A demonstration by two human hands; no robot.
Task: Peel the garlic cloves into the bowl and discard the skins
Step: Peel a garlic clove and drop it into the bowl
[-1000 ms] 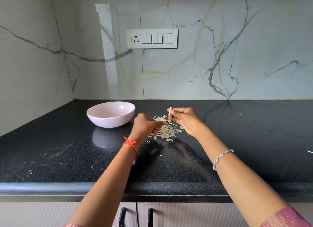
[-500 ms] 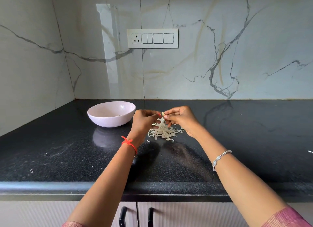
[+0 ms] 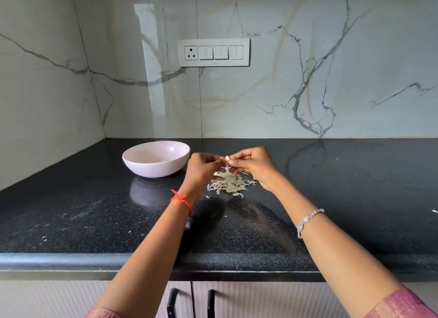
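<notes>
A small pale garlic clove (image 3: pixel 227 158) is held up between both hands above a heap of papery garlic skins (image 3: pixel 231 184) on the black counter. My right hand (image 3: pixel 254 166) pinches the clove from the right. My left hand (image 3: pixel 203 169) meets it from the left, fingertips pinching at the clove's skin, a thin strip of which hangs down. A pale pink bowl (image 3: pixel 142 168) stands to the left of my hands; its contents are hard to make out.
The black granite counter (image 3: pixel 94 211) runs to marble walls at the back and left. A switch plate with a socket (image 3: pixel 213 52) is on the back wall. Cabinet handles (image 3: pixel 173 301) show below the counter's front edge. Small skin flecks lie scattered.
My left hand rose from the skin heap and came to the clove in my right hand. Both hands now pinch it together above the heap.
</notes>
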